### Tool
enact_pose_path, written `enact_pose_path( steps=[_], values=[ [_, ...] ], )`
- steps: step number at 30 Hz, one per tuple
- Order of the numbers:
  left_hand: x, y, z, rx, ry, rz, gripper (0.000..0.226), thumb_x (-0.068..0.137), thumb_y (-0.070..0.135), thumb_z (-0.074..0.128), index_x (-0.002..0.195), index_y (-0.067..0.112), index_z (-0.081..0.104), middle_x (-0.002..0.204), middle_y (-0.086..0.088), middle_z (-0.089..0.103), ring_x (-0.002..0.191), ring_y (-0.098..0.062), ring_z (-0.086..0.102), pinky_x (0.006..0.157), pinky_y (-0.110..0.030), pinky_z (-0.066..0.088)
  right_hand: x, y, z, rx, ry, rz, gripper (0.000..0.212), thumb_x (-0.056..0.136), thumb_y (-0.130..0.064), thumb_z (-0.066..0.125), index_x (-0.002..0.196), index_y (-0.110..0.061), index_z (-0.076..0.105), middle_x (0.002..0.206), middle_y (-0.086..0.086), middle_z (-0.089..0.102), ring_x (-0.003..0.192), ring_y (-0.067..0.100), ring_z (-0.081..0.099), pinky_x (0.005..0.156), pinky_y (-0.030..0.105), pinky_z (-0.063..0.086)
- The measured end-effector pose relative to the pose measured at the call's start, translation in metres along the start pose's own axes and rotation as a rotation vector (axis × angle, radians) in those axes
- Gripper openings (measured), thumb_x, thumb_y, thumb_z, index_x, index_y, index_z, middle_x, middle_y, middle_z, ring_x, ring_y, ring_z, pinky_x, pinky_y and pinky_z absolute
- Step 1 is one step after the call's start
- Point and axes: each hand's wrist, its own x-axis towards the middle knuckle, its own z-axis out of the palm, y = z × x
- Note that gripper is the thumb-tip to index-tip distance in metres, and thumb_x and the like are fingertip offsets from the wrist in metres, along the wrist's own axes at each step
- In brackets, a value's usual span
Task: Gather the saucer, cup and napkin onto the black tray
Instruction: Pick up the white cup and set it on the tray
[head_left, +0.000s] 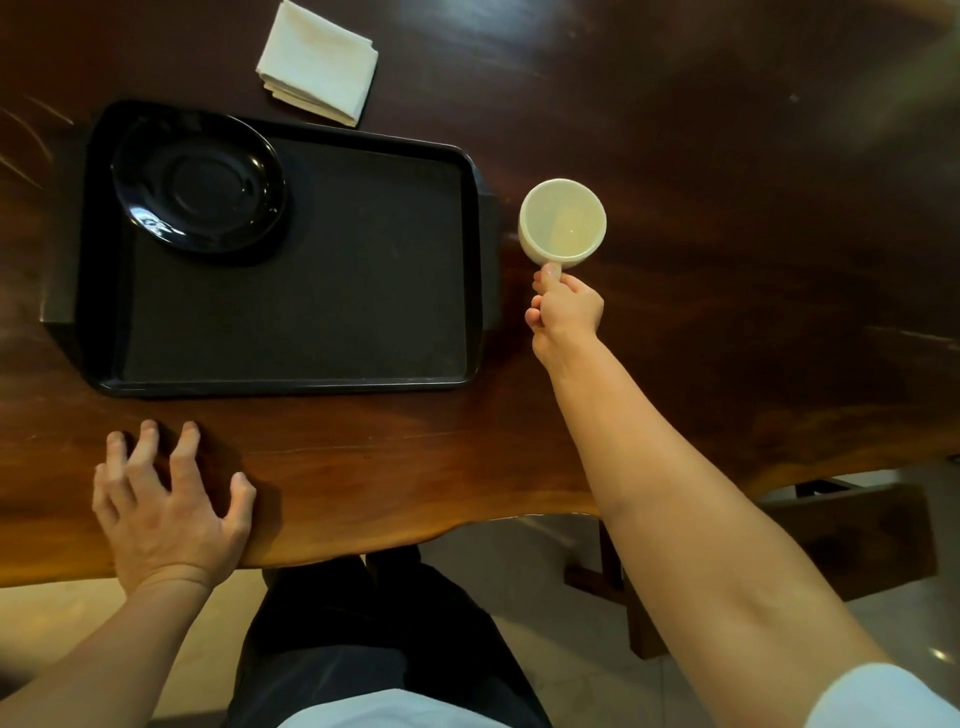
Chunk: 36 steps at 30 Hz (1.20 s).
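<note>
The black tray (311, 291) lies on the dark wooden table. A glossy black saucer (200, 189) rests in the tray's far left corner. Just right of the tray is the cream cup (562, 222), empty, with my right hand (563, 306) pinching its handle; whether the cup touches the table I cannot tell. A folded white napkin (317, 62) sits on the table beyond the tray's far edge. My left hand (166, 499) rests flat on the table near its front edge, fingers spread, holding nothing.
The wooden table (727, 260) extends far to the right of the cup. Its wavy front edge runs below my left hand. A wooden bench or stool (852, 540) stands on the floor at lower right.
</note>
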Motion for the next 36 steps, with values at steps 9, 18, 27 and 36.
enact_pose_path(
  steps=[9, 18, 27, 36],
  values=[
    [0.001, -0.001, -0.002, 0.022, -0.017, 0.004, 0.076, 0.085, 0.056, 0.044, 0.147, 0.012, 0.042, 0.157, -0.021, 0.028, 0.151, -0.044, 0.018, 0.122, -0.057, 0.011, -0.044, -0.003, 0.046, -0.006, -0.167, 0.011, 0.018, 0.101, -0.022, 0.061, 0.109, -0.006, 0.066, 0.095, 0.005, 0.068, 0.052, 0.007, 0.047, 0.041, 0.015, 0.042],
    [0.003, -0.002, -0.003, 0.037, -0.057, -0.011, 0.075, 0.083, 0.055, 0.05, 0.146, 0.014, 0.046, 0.158, -0.02, 0.031, 0.152, -0.042, 0.018, 0.122, -0.057, 0.013, -0.072, 0.018, 0.103, -0.075, -0.287, 0.077, 0.025, 0.101, -0.022, 0.06, 0.115, -0.003, 0.067, 0.1, 0.008, 0.068, 0.053, 0.007, 0.049, 0.044, 0.016, 0.041],
    [0.004, -0.005, 0.0, 0.05, -0.038, 0.01, 0.075, 0.083, 0.057, 0.042, 0.143, 0.013, 0.049, 0.155, -0.022, 0.035, 0.15, -0.044, 0.023, 0.121, -0.057, 0.014, -0.072, 0.027, 0.121, -0.107, -0.295, 0.093, 0.027, 0.101, -0.02, 0.06, 0.12, -0.001, 0.066, 0.101, 0.007, 0.068, 0.053, 0.006, 0.048, 0.041, 0.015, 0.04],
    [0.004, -0.003, 0.0, 0.06, -0.015, 0.032, 0.076, 0.085, 0.055, 0.039, 0.146, 0.01, 0.044, 0.157, -0.024, 0.032, 0.15, -0.047, 0.021, 0.121, -0.058, 0.014, -0.063, 0.03, 0.12, -0.259, -0.332, 0.061, 0.026, 0.101, -0.026, 0.061, 0.117, -0.007, 0.068, 0.1, 0.002, 0.069, 0.048, 0.005, 0.048, 0.045, 0.02, 0.05]
  ],
)
